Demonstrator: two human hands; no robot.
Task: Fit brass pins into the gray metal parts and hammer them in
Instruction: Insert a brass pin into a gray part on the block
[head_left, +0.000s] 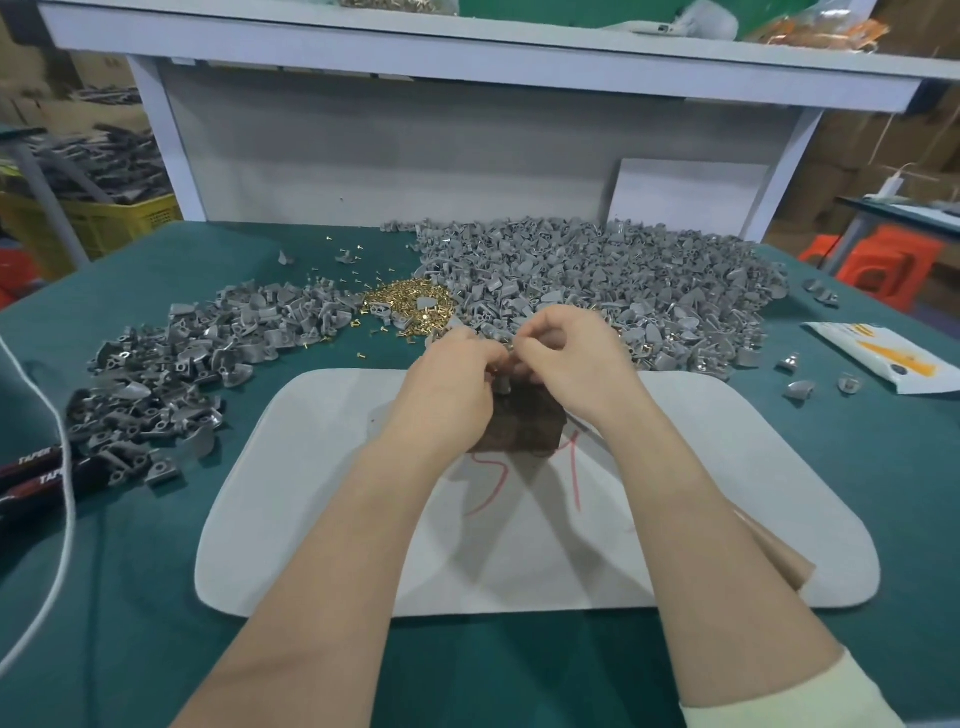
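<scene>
My left hand and my right hand meet fingertip to fingertip above a dark brown block on a white mat. Between the fingers sits a small gray metal part, gripped by the left hand. My right hand's thumb and fingers pinch at its top; what they hold is too small to make out. A heap of brass pins lies just beyond the hands. A big pile of gray parts spreads to the right and a second pile to the left.
The bench has a green cover. A white packet lies at the right, black tool handles and a white cord at the left. A shelf frame rises behind the piles. Stray gray parts dot the right side.
</scene>
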